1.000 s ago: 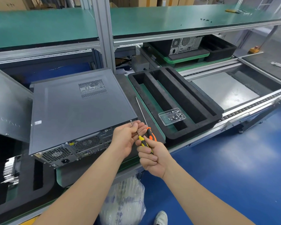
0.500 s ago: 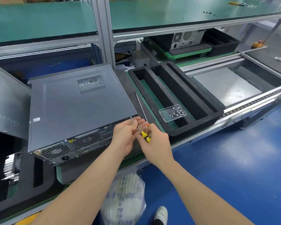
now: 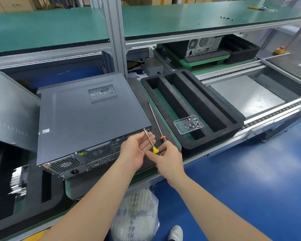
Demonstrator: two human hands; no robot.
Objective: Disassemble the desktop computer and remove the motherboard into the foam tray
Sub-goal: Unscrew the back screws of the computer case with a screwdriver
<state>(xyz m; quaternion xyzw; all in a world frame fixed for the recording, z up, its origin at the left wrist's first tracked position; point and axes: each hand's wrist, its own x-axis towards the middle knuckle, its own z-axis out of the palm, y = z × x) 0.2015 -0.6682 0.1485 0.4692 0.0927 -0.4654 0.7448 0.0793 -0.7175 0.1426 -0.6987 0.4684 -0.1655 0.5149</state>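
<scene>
Step in hand, as judged: removal of the rear fixing screw that secures the side panel. The desktop computer (image 3: 97,153) lies on its side on the grey work mat (image 3: 142,94), side panel (image 3: 87,122) uppermost and closed. The motherboard is not visible; it is presumably inside the case.

The right hand (image 3: 170,157) grips the yellow-handled screwdriver (image 3: 149,140), fingers curled round the handle. The tip sits on the screw (image 3: 144,129) at the upper rear corner of the case. The left hand (image 3: 135,150) lies palm up beneath the shaft, fingers straight and close together. They appear to steady the shaft without gripping it.

A second, long-shafted screwdriver (image 3: 155,119) with an orange collar lies on the mat between the computer and the foam tray (image 3: 214,138). A clear screw box (image 3: 178,123) holding loose screws sits in one of the tray's compartments.

Task progress is early: the case is not yet opened.

Next move calls for:
- keeping the tip seated squarely in the screw head while turning;
- catching the freed screw in the left palm;
- depositing it in the screw box before attempting to slide the panel off.
</scene>
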